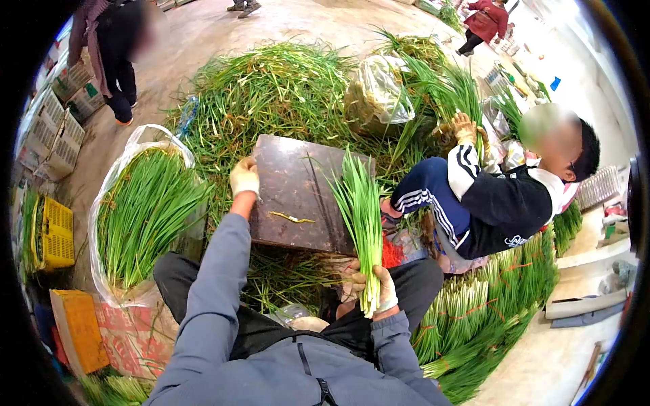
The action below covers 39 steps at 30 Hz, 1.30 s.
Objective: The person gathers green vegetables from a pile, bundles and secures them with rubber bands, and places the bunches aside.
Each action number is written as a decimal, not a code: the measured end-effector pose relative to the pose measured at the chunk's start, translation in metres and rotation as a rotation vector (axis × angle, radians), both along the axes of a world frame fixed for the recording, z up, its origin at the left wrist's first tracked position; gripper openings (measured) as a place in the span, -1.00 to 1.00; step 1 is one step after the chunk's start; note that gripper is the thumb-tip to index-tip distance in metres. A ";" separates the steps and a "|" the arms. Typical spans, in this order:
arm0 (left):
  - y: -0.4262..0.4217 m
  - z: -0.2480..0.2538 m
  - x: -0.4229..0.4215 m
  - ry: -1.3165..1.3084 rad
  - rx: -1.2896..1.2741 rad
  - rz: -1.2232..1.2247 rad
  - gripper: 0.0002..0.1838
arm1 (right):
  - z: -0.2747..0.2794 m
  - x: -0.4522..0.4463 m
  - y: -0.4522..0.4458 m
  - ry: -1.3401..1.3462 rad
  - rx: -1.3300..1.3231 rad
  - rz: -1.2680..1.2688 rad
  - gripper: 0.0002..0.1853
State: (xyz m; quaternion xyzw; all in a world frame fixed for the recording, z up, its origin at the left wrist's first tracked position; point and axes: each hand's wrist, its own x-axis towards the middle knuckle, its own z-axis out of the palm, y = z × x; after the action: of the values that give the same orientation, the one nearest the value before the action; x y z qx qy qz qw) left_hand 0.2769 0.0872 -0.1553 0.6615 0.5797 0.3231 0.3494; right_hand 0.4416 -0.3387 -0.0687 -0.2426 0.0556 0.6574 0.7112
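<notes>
At left we see a plastic bag (95, 237), filled with green leaves (145, 216). Our left hand (244, 177) is at the left edge of the dark board (291, 179); its fingertips are unclear, so we cannot tell if it grips. A yellowish strip (291, 218) lies toward the near edge. The bunch of green stalks (365, 220) hides most of the right edge, grasped low by our right hand (387, 292), which is partly covered by them.
</notes>
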 end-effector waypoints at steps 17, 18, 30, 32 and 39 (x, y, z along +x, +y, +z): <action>-0.108 -0.042 -0.002 0.508 0.381 -0.510 -0.91 | 0.020 0.001 0.006 -0.086 -0.044 -0.079 -0.34; -0.088 -0.043 -0.013 0.538 0.422 -0.423 -0.90 | 0.019 0.002 0.004 -0.086 -0.042 -0.086 -0.34; -0.107 0.010 0.034 0.616 0.387 -0.319 -0.19 | 0.014 -0.001 -0.001 -0.029 0.123 -0.024 -0.40; -0.151 0.057 0.048 0.394 -0.040 -0.574 -0.25 | 0.018 -0.003 0.005 -0.072 0.097 -0.069 -0.41; -0.150 0.032 0.012 0.759 0.034 -0.467 -0.18 | -0.046 0.021 0.050 -0.403 -0.393 0.128 -0.69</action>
State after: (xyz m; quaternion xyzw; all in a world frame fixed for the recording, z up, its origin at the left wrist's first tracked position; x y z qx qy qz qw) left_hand 0.2892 -0.0623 -0.1234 0.8521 0.4963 -0.0207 0.1646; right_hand 0.4628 -0.2884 -0.1149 -0.5043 0.0241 0.6164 0.6042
